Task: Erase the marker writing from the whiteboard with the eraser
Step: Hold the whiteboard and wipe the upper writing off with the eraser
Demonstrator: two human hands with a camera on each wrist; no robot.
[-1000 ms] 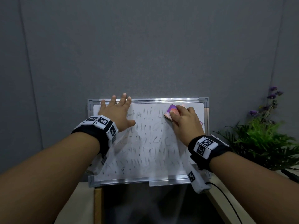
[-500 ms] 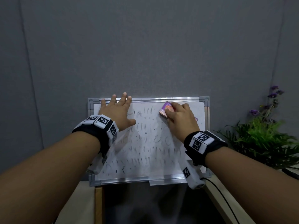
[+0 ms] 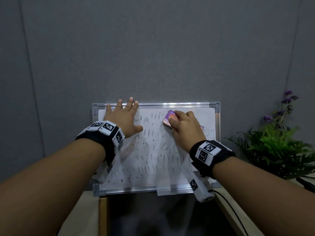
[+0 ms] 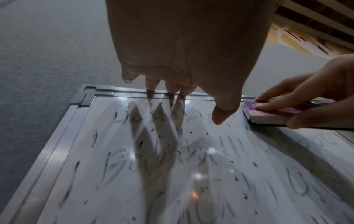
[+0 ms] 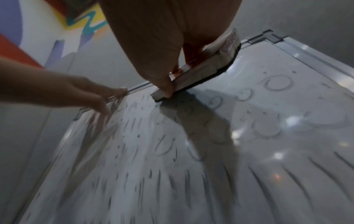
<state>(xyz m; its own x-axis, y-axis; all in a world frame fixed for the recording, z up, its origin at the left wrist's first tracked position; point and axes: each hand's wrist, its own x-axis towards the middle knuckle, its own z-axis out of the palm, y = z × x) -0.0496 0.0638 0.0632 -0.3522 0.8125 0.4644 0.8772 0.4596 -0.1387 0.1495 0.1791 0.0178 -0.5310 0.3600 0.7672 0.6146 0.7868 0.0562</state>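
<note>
We have the eraser [image 3: 167, 118] pressed felt-side down on the whiteboard [image 3: 153, 174], near the middle of its upper edge, just under the top frame. Our right hand [image 3: 185, 128] grips it, fingers curled over its purple back and the thumb pinching its near edge, so that we can bear down on it.

The board stands propped against the grey wall [image 3: 153, 48], so our left hand [image 3: 122, 117] lies flat and open at the upper left, fingertips reaching over the top frame; we judge this is to brace the board against the push of the eraser.

Smeared marker streaks [image 4: 235, 145] and faint loops [image 5: 277, 83] cover most of the surface, so much wiping is left. Our left hand covers writing of its own and will have to shift. A green plant [image 3: 276, 147] stands on the desk [image 3: 238, 218] well to the right, clear of the work.
</note>
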